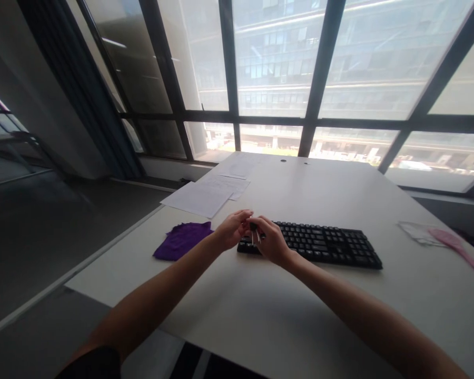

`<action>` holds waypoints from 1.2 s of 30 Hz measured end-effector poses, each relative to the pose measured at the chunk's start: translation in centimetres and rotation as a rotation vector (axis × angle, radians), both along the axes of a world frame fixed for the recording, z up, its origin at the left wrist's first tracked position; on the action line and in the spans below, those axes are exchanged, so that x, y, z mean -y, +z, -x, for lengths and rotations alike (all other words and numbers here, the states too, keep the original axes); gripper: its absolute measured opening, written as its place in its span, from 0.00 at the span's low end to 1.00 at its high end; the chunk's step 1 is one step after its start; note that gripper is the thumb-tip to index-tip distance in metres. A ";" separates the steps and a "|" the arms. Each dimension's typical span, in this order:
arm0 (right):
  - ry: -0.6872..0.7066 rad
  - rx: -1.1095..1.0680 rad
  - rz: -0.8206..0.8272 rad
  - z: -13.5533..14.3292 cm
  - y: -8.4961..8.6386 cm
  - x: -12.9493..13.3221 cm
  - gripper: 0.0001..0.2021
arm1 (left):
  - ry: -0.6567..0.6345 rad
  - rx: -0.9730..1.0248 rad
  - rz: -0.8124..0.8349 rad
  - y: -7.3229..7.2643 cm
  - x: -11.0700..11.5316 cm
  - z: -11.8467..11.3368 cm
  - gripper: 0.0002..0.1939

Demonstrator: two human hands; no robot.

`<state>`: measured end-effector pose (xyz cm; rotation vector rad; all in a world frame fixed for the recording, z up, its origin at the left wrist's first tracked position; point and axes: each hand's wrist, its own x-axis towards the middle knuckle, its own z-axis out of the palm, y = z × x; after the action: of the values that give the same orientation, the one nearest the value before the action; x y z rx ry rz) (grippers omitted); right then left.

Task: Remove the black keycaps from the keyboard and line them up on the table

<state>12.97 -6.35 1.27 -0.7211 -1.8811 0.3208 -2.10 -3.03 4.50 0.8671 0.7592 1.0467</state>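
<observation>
Two bare hands meet above the left end of a black keyboard (319, 242), which lies on the white surface (300, 195); the right hand (273, 241) has its fingers closed around a small dark piece with thin metal prongs (253, 227), the prongs pointing down. The left hand (233, 230) is half curled just beside this piece, and I cannot tell whether it also grips it. Purple cloth (184, 241) lies left of the keyboard, near some white papers (199, 199), while a pink brush-like item (454, 242) rests well apart at the right.
</observation>
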 end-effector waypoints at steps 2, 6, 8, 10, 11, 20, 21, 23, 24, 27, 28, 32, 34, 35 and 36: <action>-0.045 -0.078 0.031 -1.2 0.1 -0.2 0.10 | -0.028 -0.006 -0.002 -0.6 -0.5 -1.3 0.07; -0.199 -0.204 0.145 -4.0 -0.4 -1.3 0.11 | 0.141 -0.349 -0.248 -2.5 -2.1 -1.2 0.15; -0.316 -0.233 0.203 -5.9 -0.9 -2.5 0.12 | 0.307 -0.622 -0.478 -3.8 -3.2 -0.2 0.17; -0.433 -0.187 0.275 -8.0 -1.5 -3.8 0.13 | 0.376 -0.803 -0.581 -4.9 -4.2 1.0 0.17; -0.478 -0.143 0.312 -9.0 -1.8 -4.4 0.13 | 0.366 -0.863 -0.574 -5.3 -4.6 1.5 0.18; -0.656 0.343 0.373 -12.2 -3.4 -5.0 0.13 | 0.188 -1.223 -0.612 -5.2 -4.1 2.8 0.18; -0.668 0.368 0.363 -12.2 -3.5 -4.8 0.13 | 0.188 -1.214 -0.614 -5.2 -3.9 2.7 0.19; -0.689 0.404 0.352 -12.4 -3.4 -4.3 0.13 | 0.185 -1.178 -0.634 -5.3 -3.7 2.4 0.20; -0.695 0.416 0.352 -12.7 -3.4 -4.0 0.13 | 0.178 -1.163 -0.648 -5.3 -3.6 2.2 0.21; -0.677 0.439 0.343 -14.1 -3.3 -2.8 0.14 | 0.137 -1.140 -0.694 -5.3 -2.9 1.4 0.20; -0.661 0.443 0.333 -14.7 -3.4 -2.3 0.14 | 0.121 -1.133 -0.707 -5.3 -2.6 1.0 0.19; -0.645 0.435 0.335 -17.4 -3.8 0.1 0.15 | 0.054 -1.069 -0.768 -5.5 -1.3 -0.8 0.17; -0.656 0.427 0.338 -18.4 -3.6 0.9 0.15 | 0.020 -1.035 -0.797 -5.7 -0.9 -1.6 0.17; -0.662 0.416 0.333 -18.7 -3.4 1.0 0.15 | 0.010 -1.021 -0.812 -5.8 -0.9 -1.9 0.16; -0.659 0.393 0.323 -18.9 -3.2 1.1 0.15 | 0.008 -1.010 -0.826 -5.8 -0.8 -2.1 0.16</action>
<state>31.84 -7.43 -1.89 -1.6644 -1.8393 0.0543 -0.02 -2.19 -1.33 2.1887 1.1603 0.8844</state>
